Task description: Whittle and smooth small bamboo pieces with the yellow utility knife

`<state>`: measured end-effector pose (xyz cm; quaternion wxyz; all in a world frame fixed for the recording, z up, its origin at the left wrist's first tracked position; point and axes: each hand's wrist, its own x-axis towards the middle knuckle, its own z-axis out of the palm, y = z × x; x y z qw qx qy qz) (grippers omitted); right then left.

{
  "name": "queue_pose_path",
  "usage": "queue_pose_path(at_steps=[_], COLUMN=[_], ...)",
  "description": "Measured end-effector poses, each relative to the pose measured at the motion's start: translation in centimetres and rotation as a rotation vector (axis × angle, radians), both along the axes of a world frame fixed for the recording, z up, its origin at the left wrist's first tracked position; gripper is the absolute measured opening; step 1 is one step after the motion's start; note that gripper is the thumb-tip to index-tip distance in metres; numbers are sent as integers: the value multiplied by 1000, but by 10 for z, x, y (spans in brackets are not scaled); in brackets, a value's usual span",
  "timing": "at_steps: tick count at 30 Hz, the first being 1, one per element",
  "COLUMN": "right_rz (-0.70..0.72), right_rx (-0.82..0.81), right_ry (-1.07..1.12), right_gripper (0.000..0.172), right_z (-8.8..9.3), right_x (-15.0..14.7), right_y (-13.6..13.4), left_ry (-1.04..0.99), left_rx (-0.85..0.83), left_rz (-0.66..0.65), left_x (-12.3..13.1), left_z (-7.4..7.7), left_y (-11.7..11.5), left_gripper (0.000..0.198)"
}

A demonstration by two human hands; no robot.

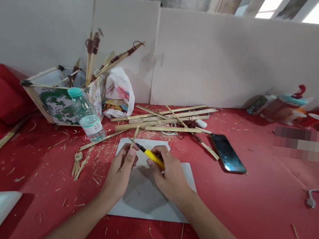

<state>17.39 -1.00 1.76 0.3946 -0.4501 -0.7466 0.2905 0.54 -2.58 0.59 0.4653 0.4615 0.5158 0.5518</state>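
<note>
My left hand is closed around a short, thin bamboo strip, whose upper end sticks up above the thumb. My right hand grips a yellow craft knife with a black front part. The knife's tip points left and lies against or just by the strip; I cannot tell whether it touches. Both hands are above a white sheet of paper on the red table. Beyond the paper lies a pile of split bamboo strips.
A plastic bottle and a frame box with a green pattern stand at the left, beside a white plastic bag. A phone lies right of the strips. Shavings litter the table. A pale partition closes the back.
</note>
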Motion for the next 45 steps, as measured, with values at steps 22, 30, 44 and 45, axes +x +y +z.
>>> queue_pose_path(at_steps=[22, 30, 44, 45], right_rz=[447, 205, -106, -115], right_rx=[-1110, -493, 69, 51], right_ry=[931, 434, -466, -490], right_gripper=[36, 38, 32, 31], right_z=[3, 1, 13, 13], right_x=[21, 1, 5, 4], right_y=[16, 11, 0, 0], left_ry=[-169, -78, 195, 196], left_rx=[42, 26, 56, 61], left_rz=[44, -3, -56, -65], left_x=[-1, 0, 1, 2], left_z=[3, 1, -3, -2], left_y=[6, 4, -4, -4], left_gripper=[38, 45, 39, 39])
